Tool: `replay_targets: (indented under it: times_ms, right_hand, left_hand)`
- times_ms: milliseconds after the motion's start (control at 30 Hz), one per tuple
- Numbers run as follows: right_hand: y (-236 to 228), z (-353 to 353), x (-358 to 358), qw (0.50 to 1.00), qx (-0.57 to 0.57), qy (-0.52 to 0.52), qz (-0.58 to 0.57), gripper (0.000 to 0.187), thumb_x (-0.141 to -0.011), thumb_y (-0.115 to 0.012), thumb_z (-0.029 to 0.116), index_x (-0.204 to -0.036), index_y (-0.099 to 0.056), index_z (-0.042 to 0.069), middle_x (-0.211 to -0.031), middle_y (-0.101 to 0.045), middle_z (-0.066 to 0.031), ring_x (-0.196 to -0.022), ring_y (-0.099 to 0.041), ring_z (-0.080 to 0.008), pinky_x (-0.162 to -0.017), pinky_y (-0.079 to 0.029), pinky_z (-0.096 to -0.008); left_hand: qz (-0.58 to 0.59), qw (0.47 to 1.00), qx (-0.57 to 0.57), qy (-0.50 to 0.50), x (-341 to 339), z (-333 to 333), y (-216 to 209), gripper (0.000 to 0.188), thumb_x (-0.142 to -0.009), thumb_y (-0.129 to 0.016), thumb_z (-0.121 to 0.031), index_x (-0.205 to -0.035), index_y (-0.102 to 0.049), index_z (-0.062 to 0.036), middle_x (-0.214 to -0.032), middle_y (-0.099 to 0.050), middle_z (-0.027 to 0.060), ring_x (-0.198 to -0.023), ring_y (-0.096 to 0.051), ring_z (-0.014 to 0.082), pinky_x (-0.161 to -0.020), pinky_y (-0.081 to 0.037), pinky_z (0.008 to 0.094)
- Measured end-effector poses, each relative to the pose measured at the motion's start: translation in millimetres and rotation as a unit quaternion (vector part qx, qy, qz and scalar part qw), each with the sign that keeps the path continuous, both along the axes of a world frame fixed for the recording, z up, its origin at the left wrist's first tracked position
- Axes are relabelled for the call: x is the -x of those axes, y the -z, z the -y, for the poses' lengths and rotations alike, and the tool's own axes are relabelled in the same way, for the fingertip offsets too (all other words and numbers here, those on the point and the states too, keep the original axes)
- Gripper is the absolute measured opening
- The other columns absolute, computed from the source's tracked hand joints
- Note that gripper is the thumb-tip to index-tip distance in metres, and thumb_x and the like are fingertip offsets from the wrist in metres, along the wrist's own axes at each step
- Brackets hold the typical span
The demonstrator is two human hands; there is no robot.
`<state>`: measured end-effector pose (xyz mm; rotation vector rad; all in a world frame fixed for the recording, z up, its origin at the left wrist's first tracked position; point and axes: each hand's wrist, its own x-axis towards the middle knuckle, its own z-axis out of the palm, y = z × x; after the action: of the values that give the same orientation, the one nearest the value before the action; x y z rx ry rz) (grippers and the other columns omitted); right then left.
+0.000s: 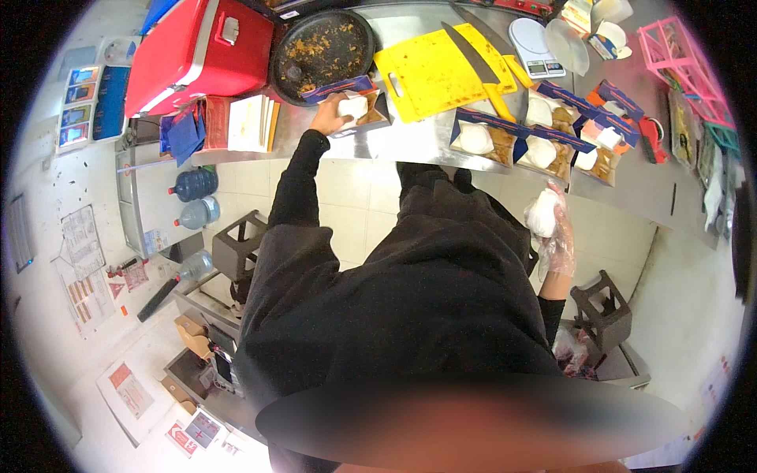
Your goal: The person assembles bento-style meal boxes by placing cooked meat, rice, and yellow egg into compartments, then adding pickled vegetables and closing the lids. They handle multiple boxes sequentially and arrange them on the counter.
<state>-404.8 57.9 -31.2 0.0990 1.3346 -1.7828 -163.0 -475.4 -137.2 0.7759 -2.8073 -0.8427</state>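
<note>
My left hand (pixel 330 117), bare below a black sleeve, grips the left end of an open cardboard food box (pixel 373 118) near the counter's front edge. Its fingers lie against a white wrapped bundle (pixel 352 107) inside that box. Over the floor on the right, off the counter edge, my right hand (pixel 559 225) wears a clear plastic glove. It is closed on another white rounded bundle (pixel 541 214). Several similar open boxes (pixel 482 139) stand together at the right, holding white bundles and brown food.
A dark round pan (pixel 323 54) with crumbs sits behind the left hand, beside a red cooler box (pixel 201 51). On a yellow cutting board (pixel 430 75) lies a knife (pixel 471 55) with a yellow handle. A white kitchen scale (pixel 536 47) and pink basket (pixel 670 47) stand at right.
</note>
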Motion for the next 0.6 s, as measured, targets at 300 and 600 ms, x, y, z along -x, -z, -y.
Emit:
replay_targets:
  times_ms: [300,600]
  right_hand:
    - [5.8,84.7,-33.1,0.990,-0.029,-0.127,-0.063,0.048,-0.087,-0.064,0.035,-0.125,-0.055,0.008,-0.111,-0.059,-0.0050,-0.098,-0.058,-0.0147,-0.084,-0.048,-0.0279]
    - [82.0,358.3,-89.9,0.754,-0.038,-0.553,-0.353,0.067,-0.078,-0.068,0.054,-0.127,-0.056,0.010,-0.128,-0.058,-0.0129,-0.118,-0.054,-0.0279,-0.101,-0.040,-0.0352]
  left_hand:
    - [0.201,0.948,0.091,0.229,3.2,62.5,54.2,0.073,-0.063,-0.066,-0.018,-0.130,-0.043,0.0001,-0.111,-0.060,0.0288,-0.103,-0.059,0.0424,-0.089,-0.049,0.0450]
    - [0.314,0.922,0.033,0.225,-6.8,99.8,110.9,0.033,-0.059,-0.072,-0.020,-0.087,-0.070,-0.0014,-0.096,-0.067,0.0223,-0.091,-0.064,0.0354,-0.077,-0.050,0.0466]
